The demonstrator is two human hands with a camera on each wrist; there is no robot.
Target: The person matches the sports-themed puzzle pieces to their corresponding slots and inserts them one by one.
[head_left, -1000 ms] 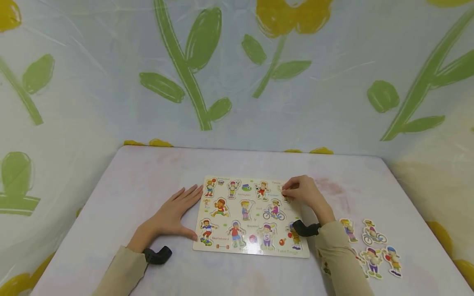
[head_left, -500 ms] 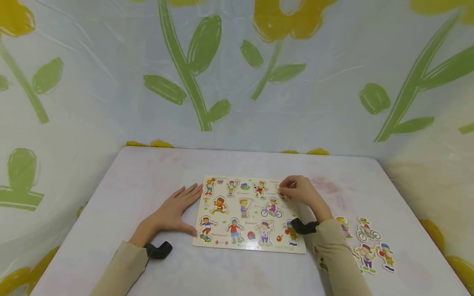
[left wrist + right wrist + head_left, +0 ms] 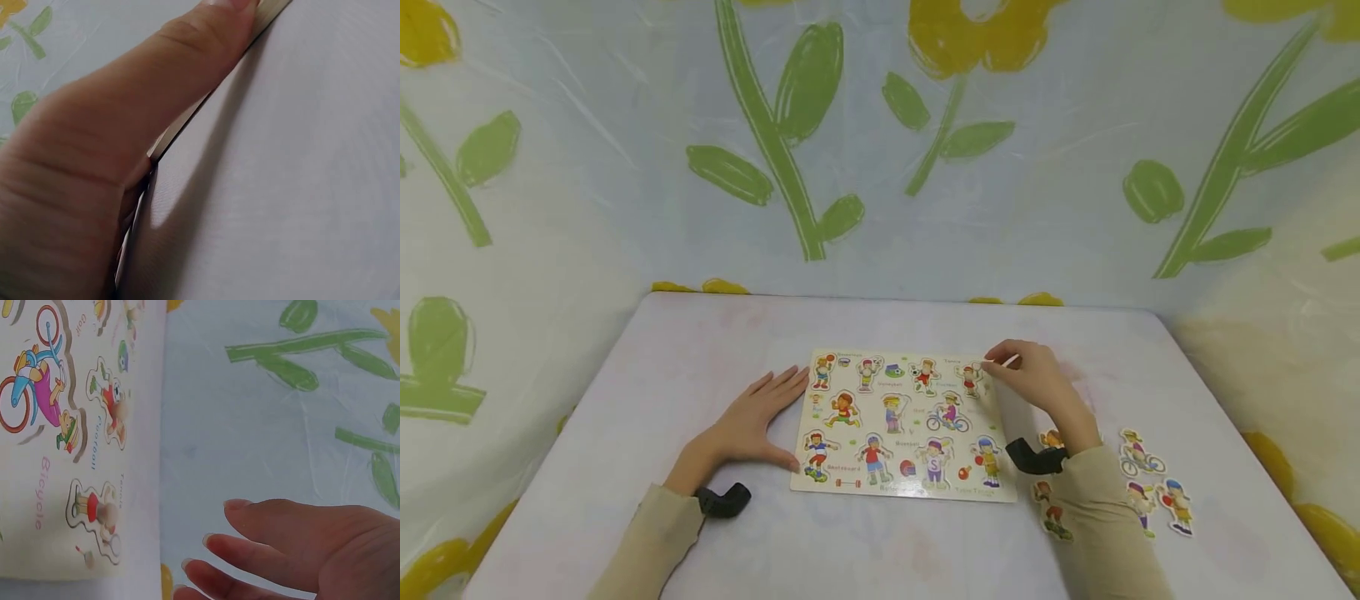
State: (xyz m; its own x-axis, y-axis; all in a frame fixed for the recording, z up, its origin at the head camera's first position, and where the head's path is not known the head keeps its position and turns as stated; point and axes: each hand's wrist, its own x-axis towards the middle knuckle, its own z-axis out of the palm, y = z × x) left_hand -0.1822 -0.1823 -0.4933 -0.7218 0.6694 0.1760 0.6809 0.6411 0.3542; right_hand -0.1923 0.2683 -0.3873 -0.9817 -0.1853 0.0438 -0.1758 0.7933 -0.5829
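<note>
A wooden sports puzzle board lies flat on the table, printed with figures of children. My left hand rests beside its left edge, fingers spread; in the left wrist view the thumb lies along the board's edge. My right hand hovers at the upper right corner with relaxed fingers and nothing between them. Just left of those fingertips the tennis player piece sits in its outline. The right wrist view shows that tennis piece and the football piece set in the board, both with round knobs.
Loose puzzle pieces lie on the table right of the board: a cyclist, a baseball player, a table tennis player and a skateboarder. My right sleeve covers part of the group. A flowered cloth hangs behind the table.
My right hand has let go of the tennis player piece and moved slightly up and right, uncovering it. The left hand stays at the board's left edge.
</note>
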